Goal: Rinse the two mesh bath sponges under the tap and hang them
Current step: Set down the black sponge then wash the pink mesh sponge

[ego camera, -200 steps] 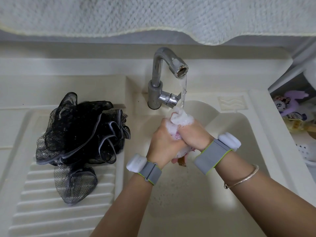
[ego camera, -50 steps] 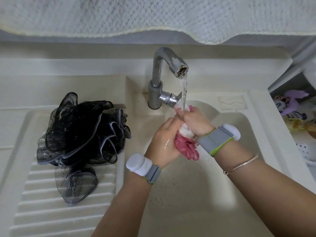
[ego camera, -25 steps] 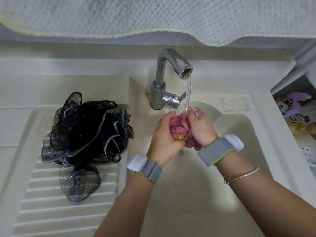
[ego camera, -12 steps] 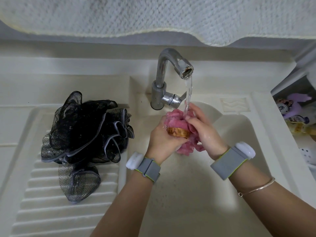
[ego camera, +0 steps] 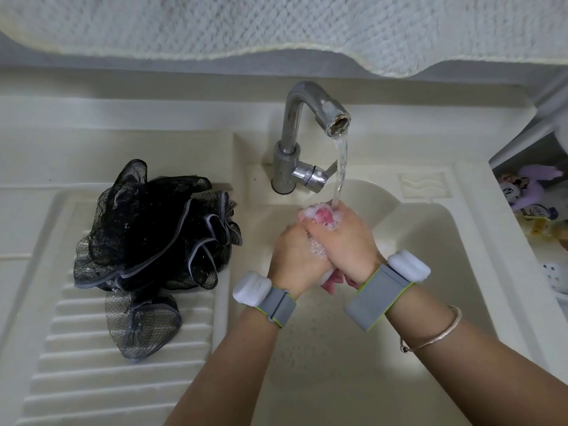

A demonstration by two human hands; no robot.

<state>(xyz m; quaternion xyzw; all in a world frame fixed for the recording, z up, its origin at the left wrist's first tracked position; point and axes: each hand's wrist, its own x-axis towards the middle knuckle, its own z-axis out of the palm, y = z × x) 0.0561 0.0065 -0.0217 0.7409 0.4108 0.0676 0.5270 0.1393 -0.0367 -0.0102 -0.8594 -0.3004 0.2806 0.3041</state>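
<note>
One head-worn wide-angle view looks steeply down and forward from close above the sink [ego camera: 436,302]. The tap [ego camera: 295,139] stands just beyond the fingers [ego camera: 319,229], the towel [ego camera: 276,23] farther beyond at top.

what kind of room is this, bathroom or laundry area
Probably a home laundry or wash area: a cream sink with a ribbed washboard moulded in beside it, a running tap, and a towel hanging above.
</note>
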